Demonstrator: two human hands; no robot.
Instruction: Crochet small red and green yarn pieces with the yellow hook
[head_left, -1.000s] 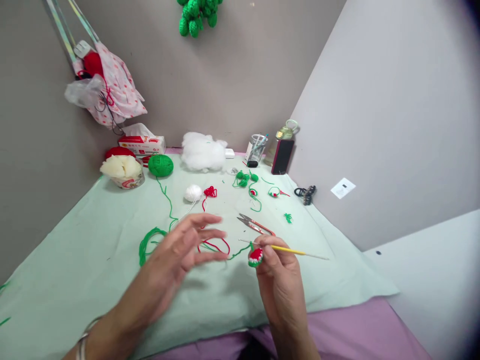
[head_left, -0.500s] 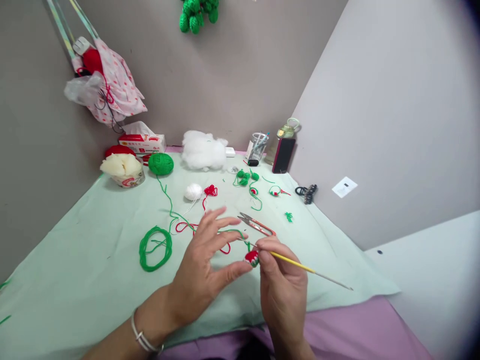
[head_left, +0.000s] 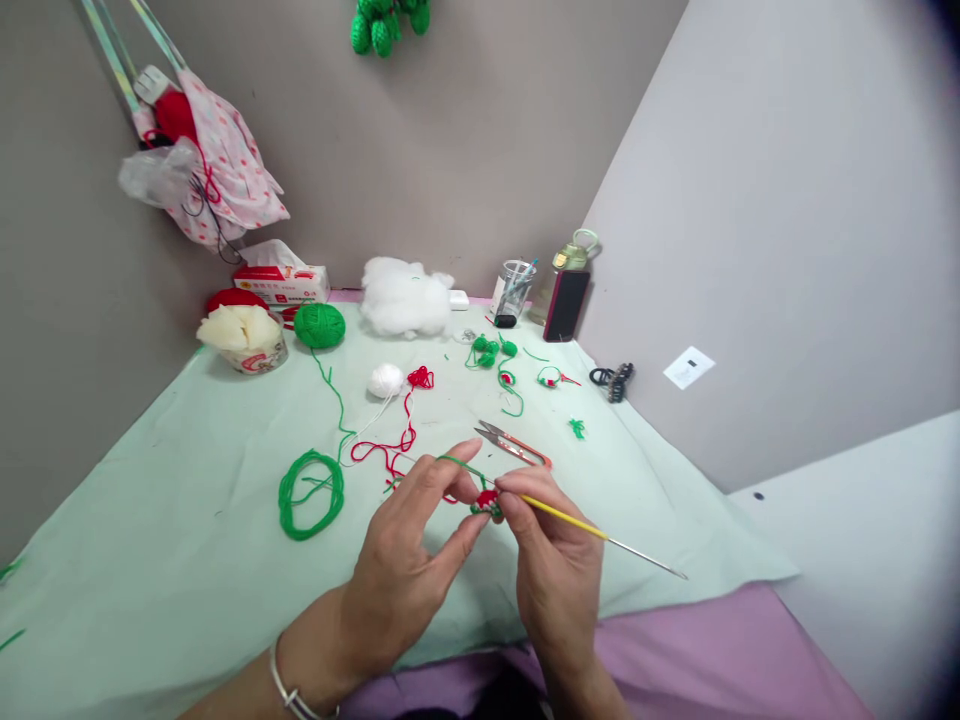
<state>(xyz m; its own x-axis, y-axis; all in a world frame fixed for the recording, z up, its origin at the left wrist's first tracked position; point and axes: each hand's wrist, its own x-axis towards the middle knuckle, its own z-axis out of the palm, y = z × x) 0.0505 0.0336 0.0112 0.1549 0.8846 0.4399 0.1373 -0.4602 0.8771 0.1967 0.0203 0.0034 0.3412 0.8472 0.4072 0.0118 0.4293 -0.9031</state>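
Between my two hands is a small crocheted piece [head_left: 487, 502] in red, white and green. My left hand [head_left: 420, 540] is curled at the piece's left side, its thumb and fingers closed on it, with green yarn [head_left: 459, 462] running over the index finger. A crochet hook [head_left: 562, 515] with a yellow handle is pinched in my right hand [head_left: 559, 540]; its rear metal end points down to the right. The hook's front tip meets the top of the piece, where fingers partly hide it. Just beyond my hands lie orange-handled thread snips [head_left: 517, 447].
On the pale green cloth lie a coil of green yarn [head_left: 311, 495], a green yarn ball [head_left: 320, 326], a white ball [head_left: 386, 380] and loose red yarn [head_left: 421, 377]. White stuffing [head_left: 405, 298], a clear cup [head_left: 514, 290] and a phone [head_left: 566, 305] stand along the back.
My left hand's spread fingers have curled in and closed on the crocheted piece. The piece and my right hand with the hook have shifted slightly left.
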